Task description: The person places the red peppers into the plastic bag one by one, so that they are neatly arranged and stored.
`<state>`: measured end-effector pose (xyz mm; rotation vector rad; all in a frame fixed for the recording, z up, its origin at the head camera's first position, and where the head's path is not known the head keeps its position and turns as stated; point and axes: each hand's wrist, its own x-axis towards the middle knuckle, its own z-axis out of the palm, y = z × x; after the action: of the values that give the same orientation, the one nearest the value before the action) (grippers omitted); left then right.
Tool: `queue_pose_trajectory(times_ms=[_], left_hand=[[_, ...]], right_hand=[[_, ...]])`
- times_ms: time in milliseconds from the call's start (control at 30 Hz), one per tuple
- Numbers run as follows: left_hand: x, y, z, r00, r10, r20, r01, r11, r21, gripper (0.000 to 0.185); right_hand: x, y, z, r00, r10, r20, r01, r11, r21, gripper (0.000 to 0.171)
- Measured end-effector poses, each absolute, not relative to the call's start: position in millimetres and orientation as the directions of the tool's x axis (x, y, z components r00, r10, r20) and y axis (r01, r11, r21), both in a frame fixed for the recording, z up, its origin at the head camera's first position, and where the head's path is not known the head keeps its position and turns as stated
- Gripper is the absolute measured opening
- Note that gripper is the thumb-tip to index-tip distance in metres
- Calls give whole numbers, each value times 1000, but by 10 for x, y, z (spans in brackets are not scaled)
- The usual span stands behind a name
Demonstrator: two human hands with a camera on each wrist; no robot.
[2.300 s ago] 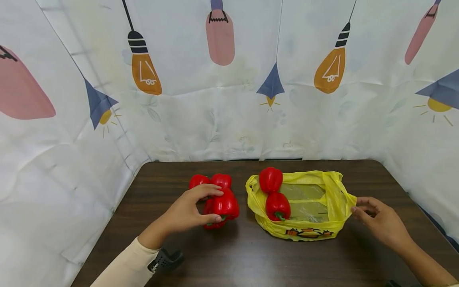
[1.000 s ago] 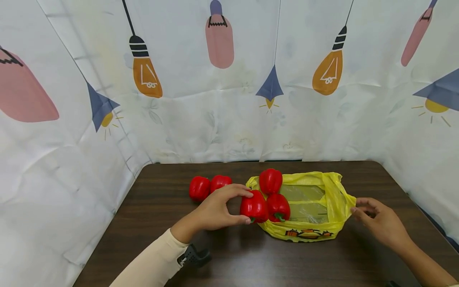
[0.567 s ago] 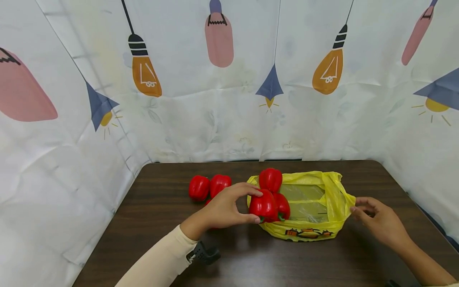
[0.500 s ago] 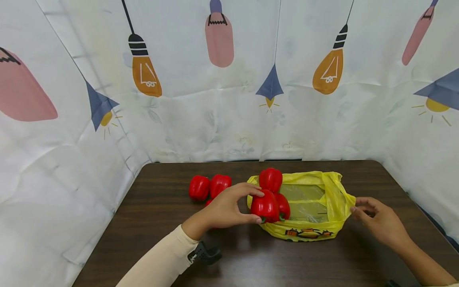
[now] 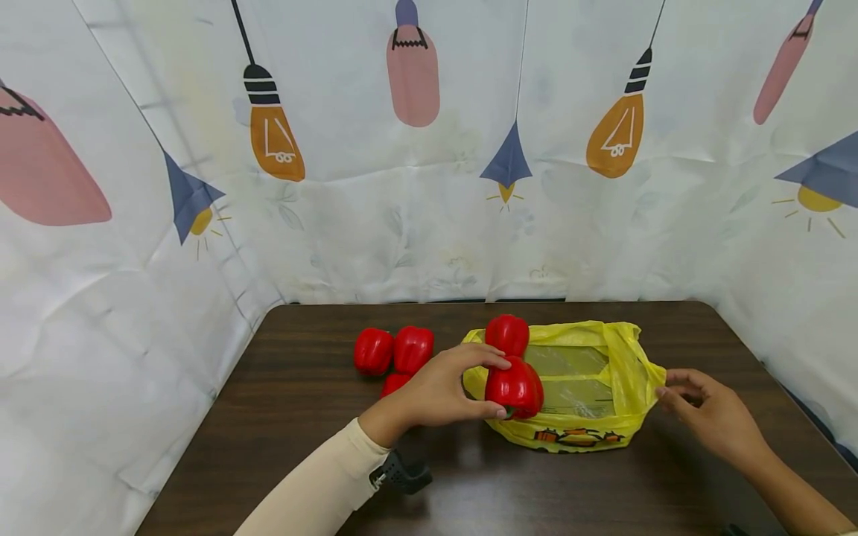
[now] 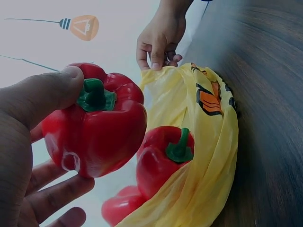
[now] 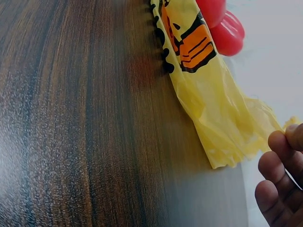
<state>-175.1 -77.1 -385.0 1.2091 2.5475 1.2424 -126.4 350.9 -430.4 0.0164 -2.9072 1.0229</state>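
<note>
I see my left hand [image 5: 442,387] curled round a red pepper [image 5: 515,388] at the yellow bag [image 5: 623,365] mouth; right hand [image 5: 704,409] pinches the far rim. Pepper looks firm, glossy, likely slippery: grip its shoulders, not its stem.

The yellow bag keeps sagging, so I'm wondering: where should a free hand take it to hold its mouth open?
Pinch the yellow bag at its loose rim from the right, as the right hand does: that thin edge bunches easily.

A dark wooden table [image 5: 302,417] carries a yellow plastic bag [image 5: 623,372] and, left of it, apparently three red peppers [image 5: 394,351], one half hidden.
</note>
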Motion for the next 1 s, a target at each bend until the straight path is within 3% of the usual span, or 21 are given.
queue_pose_trajectory(times_ms=[1000], left_hand=[[-1829, -468, -3900, -685, 683, 252, 608, 346, 715, 55]], right_hand=[[-1278, 3510, -4320, -998, 14, 66, -30, 781, -624, 54]])
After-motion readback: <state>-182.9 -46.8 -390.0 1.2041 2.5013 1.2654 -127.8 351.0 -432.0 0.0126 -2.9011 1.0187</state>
